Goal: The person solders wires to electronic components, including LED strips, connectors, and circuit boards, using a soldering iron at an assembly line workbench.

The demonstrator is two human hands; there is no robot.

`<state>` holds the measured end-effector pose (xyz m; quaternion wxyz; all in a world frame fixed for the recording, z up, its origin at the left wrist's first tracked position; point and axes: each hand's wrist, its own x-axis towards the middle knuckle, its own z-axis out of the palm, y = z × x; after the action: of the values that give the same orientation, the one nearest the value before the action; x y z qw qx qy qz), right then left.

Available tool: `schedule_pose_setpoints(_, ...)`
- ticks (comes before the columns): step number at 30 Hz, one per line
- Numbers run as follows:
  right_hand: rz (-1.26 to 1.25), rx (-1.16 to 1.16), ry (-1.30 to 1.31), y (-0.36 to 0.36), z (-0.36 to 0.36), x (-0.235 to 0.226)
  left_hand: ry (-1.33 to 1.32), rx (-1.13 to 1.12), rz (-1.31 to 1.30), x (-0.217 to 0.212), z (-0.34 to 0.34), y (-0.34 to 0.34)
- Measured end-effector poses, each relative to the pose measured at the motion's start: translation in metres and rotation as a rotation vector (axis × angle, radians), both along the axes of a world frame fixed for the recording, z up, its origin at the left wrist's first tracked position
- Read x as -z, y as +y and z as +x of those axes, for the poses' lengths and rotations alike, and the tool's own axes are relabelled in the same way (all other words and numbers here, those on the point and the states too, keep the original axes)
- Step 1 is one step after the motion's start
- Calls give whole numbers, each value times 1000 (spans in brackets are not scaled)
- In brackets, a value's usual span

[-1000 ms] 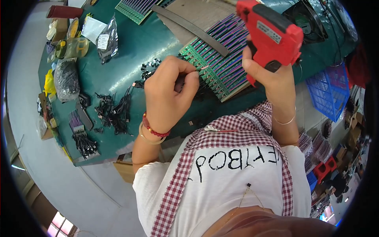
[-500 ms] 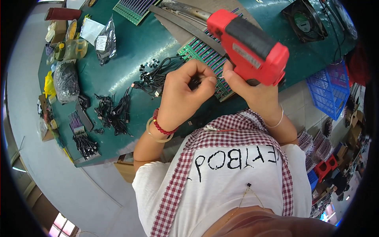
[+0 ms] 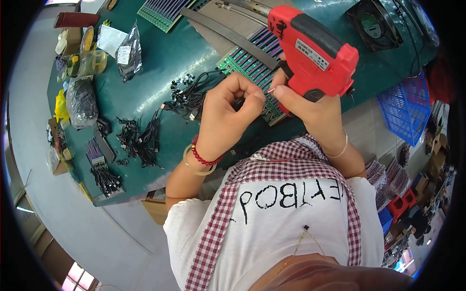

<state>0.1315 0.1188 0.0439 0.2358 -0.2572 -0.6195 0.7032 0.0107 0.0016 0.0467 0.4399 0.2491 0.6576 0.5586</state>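
Note:
My right hand (image 3: 310, 109) grips a red pistol-shaped soldering gun (image 3: 313, 53), its body pointing up and left over the bench. My left hand (image 3: 228, 114), with a red bead bracelet and a pale bangle on the wrist, pinches a thin wire (image 3: 268, 90) with a small black part between thumb and fingertips. The two hands touch at the fingertips, just above a green circuit board with rows of purple strips (image 3: 247, 63). A black cable runs from my left hand to a tangle of black wires (image 3: 191, 92) on the green table.
Bundles of black cables (image 3: 141, 138) lie at the table's left front. Plastic bags (image 3: 80, 102), tape rolls (image 3: 92, 60) and small boxes sit at the far left. A black fan (image 3: 374, 24) stands top right, a blue basket (image 3: 405, 109) off the right edge, a second board (image 3: 167, 9) at top.
Both hands have come down and together toward me; the soldering gun swung from upright to tilted left. My left hand has drawn a black cable off the table.

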Motion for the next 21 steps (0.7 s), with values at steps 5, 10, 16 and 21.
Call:
schedule_pose_setpoints(5, 47, 4, -16, -1, 1, -2, -65, 18, 8, -2, 1, 1)
schedule_pose_setpoints(10, 64, -14, -57, -2, 4, -2, -190, 30, -11, -3, -1, 1)
schedule_pose_setpoints(16, 9, -3, 17, -1, 4, -2, -170, 87, -26, 0, 2, 2)
schedule_pose_setpoints(21, 15, 16, -100, 1, 6, -1, 73, -15, 68, 6, 10, 1)
